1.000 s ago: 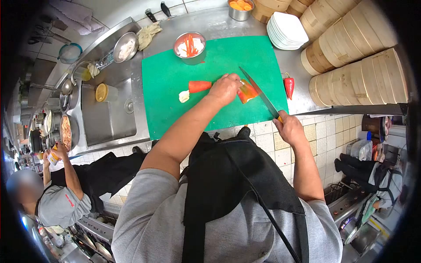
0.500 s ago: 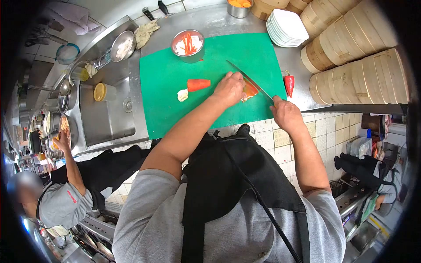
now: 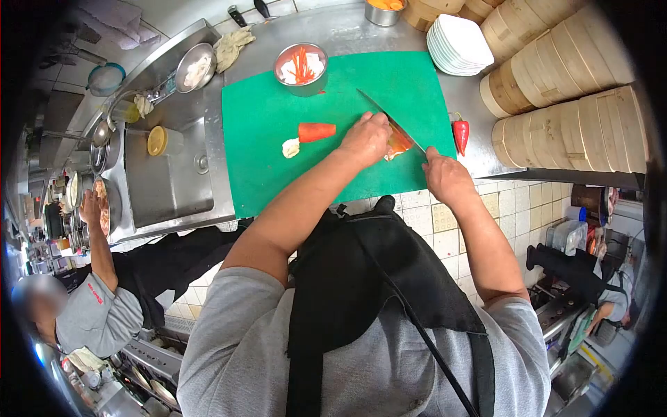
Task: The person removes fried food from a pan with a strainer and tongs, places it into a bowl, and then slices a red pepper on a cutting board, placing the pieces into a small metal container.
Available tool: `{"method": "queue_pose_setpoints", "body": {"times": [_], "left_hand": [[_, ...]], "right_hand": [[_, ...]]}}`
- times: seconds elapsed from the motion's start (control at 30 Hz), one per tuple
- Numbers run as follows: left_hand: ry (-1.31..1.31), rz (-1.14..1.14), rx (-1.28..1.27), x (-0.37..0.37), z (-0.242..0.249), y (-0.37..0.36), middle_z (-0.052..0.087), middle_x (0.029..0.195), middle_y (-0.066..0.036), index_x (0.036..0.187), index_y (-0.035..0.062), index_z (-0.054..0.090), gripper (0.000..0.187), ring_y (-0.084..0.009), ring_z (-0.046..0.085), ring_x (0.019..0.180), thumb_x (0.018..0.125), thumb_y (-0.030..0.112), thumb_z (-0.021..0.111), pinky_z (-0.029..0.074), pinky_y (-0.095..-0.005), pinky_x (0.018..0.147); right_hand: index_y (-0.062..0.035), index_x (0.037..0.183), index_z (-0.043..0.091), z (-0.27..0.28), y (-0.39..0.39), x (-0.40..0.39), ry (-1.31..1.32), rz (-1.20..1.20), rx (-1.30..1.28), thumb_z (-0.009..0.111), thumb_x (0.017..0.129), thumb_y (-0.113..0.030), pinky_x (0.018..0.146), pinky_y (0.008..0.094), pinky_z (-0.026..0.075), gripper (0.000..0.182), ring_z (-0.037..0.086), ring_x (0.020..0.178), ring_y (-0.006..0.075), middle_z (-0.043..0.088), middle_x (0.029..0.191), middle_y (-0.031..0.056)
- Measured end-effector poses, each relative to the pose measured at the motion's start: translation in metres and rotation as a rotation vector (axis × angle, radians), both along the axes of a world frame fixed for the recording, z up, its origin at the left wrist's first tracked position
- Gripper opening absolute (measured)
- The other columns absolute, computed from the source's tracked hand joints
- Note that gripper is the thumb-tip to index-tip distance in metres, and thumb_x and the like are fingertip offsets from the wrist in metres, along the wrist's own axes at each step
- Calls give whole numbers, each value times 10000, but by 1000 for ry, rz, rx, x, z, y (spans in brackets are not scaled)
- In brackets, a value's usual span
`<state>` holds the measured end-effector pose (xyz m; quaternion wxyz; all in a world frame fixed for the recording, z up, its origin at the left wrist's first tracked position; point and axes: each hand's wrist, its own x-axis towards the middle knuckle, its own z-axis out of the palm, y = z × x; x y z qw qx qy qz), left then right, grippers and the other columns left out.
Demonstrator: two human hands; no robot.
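Note:
My right hand (image 3: 448, 175) grips the handle of a long knife (image 3: 394, 122), whose blade slants up and left over the green cutting board (image 3: 271, 174). Against the blade's left side, my left hand (image 3: 368, 139) presses its closed fingers on an opened piece of red pepper (image 3: 398, 143). The fingertips are partly hidden. Left of that hand lie a red pepper cylinder or carrot piece (image 3: 317, 132) and a pale seed core (image 3: 290, 147). A metal bowl (image 3: 300, 89) with red strips and white pieces sits at the board's back edge.
A whole red pepper (image 3: 460, 136) lies right of the board. White dishes (image 3: 458, 45) and bamboo steamers (image 3: 570, 132) stand at the right. The sink (image 3: 170, 187) is at the left. One co-worker (image 3: 104, 306) stands left, another (image 3: 597, 292) far right.
My right hand and the knife have shifted slightly left. The left co-worker's hand has moved up and left over a dish. My left hand stays on the pepper piece.

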<state>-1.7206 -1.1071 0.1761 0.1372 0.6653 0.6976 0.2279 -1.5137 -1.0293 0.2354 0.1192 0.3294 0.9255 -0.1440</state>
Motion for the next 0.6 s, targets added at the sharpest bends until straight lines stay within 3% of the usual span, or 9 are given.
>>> {"method": "queue_pose_setpoints", "body": {"times": [0.13, 0.33, 0.47, 0.53, 0.6], "left_hand": [[-14, 7, -42, -1, 0, 4, 629, 1074, -117, 966, 20, 726, 313, -296, 577, 1052, 683, 140, 785, 435, -404, 994], [5, -12, -5, -3, -2, 2, 630, 1057, -109, 946, 30, 732, 294, -289, 574, 1044, 679, 136, 789, 442, -396, 969], [-21, 1, 9, -2, -3, 3, 633, 1058, -108, 928, 29, 733, 277, -293, 573, 1039, 677, 135, 790, 446, -391, 959], [-3, -8, -5, -4, -3, 2, 634, 1056, -106, 931, 27, 732, 279, -295, 573, 1036, 680, 134, 789, 447, -392, 957], [11, -17, -9, -4, -1, 5, 636, 1054, -105, 935, 25, 731, 281, -297, 573, 1033, 682, 133, 787, 448, -394, 954]], "right_hand": [[-19, 1007, 484, -19, 2, -9, 55, -47, 6, 496, 962, -192, 774, 496, 525, 179, 674, 887, 392, 684, 892, 238], [-13, 1003, 493, 11, -3, 0, -21, -51, -31, 497, 961, -191, 774, 499, 522, 183, 670, 880, 402, 683, 891, 235], [-8, 1004, 495, -22, 1, -4, 48, -29, 6, 498, 958, -185, 773, 498, 523, 183, 671, 881, 400, 683, 883, 237], [0, 1007, 462, -23, 2, -9, 121, -40, -21, 525, 957, -186, 775, 524, 506, 203, 649, 879, 437, 659, 844, 257], [-1, 1009, 475, -4, 0, -7, 61, -30, -10, 513, 955, -185, 773, 512, 514, 196, 660, 875, 419, 670, 860, 248]]}}
